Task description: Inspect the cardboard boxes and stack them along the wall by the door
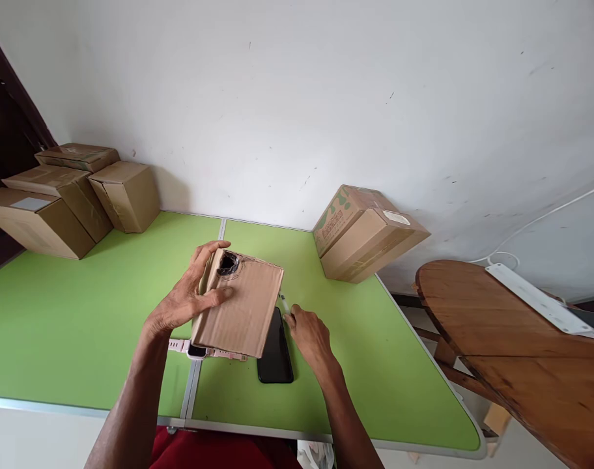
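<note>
Cardboard piece point(243, 306), tilted above the middle of a green table point(106, 312), in the grip of the left hand point(189, 296). We see this hand opened wide: its thumb lies across the front face while the fingers reach round the left and upper edges. The right hand point(307, 335) is curled, thumb and forefinger pinching a slim pale tool point(284, 303) just beside the cardboard's right edge; we cannot tell whether its tip touches.

We note the piece's matt brown face, faintly ribbed and nearly rectangular, with a glossy black, ragged-edged patch point(228, 263) near its upper left corner, ringed by loosely scribbled dark lines. Partly hidden below it are a watch point(197, 352) with a perforated pink strap and a smooth black phone point(276, 355) with rounded corners.

Taped cartons point(126, 195) stand at the far left, one with a blank-looking white label point(30, 204). On the right-hand carton point(337, 218) we find green print and dark lettering too small to read; the carton against it point(370, 244) bears a whitish label point(397, 217).
</note>
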`<action>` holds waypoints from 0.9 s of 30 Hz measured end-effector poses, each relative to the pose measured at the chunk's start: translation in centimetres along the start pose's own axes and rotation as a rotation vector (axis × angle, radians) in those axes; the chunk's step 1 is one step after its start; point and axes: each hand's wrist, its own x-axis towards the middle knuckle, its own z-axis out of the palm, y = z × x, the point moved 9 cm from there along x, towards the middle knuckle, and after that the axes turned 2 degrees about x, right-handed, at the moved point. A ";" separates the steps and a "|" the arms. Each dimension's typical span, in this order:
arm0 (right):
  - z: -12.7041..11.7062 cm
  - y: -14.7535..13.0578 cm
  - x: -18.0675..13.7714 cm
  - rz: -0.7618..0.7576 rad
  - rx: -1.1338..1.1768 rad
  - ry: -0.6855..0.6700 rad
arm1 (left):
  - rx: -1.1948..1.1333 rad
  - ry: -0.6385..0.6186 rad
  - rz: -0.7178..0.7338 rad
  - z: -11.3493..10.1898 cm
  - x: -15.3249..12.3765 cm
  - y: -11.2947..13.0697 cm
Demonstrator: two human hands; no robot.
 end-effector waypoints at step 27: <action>3.6 -0.6 -7.1 0.073 0.483 -0.082 | -0.015 0.046 -0.004 -0.3 -0.6 -0.8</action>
